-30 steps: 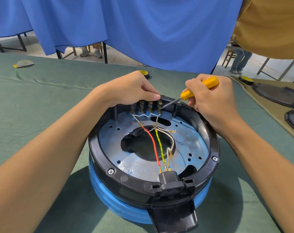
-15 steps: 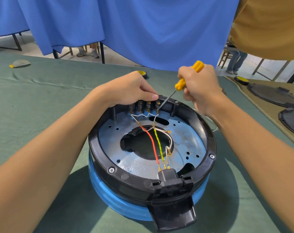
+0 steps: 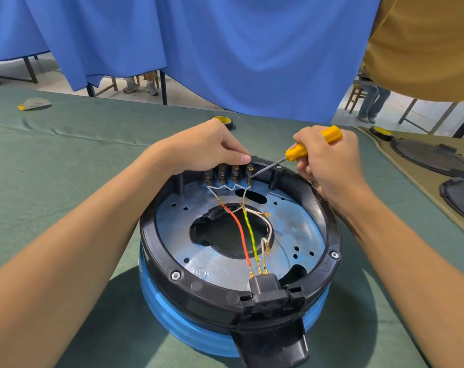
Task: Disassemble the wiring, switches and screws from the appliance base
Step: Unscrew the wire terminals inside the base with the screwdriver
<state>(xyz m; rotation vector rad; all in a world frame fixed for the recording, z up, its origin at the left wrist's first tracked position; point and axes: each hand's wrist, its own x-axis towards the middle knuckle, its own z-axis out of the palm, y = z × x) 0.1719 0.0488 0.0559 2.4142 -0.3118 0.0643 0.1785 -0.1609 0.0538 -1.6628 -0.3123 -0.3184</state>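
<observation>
Appliance base (image 3: 199,282) sits upside down on green table cloth (image 3: 66,155), black ring over blue body, metal plate exposed with red wire (image 3: 237,229), yellow-green wire (image 3: 251,235) and white wire (image 3: 269,229) running from black plug socket (image 3: 265,285) on the near rim toward the row of switches (image 3: 228,172) at the far rim. Left hand (image 3: 207,150) curls over the far rim, thumb pressed on top of the switches. Right hand (image 3: 329,160) is closed around the yellow-handled screwdriver (image 3: 297,152), its tip at the rightmost switch.
</observation>
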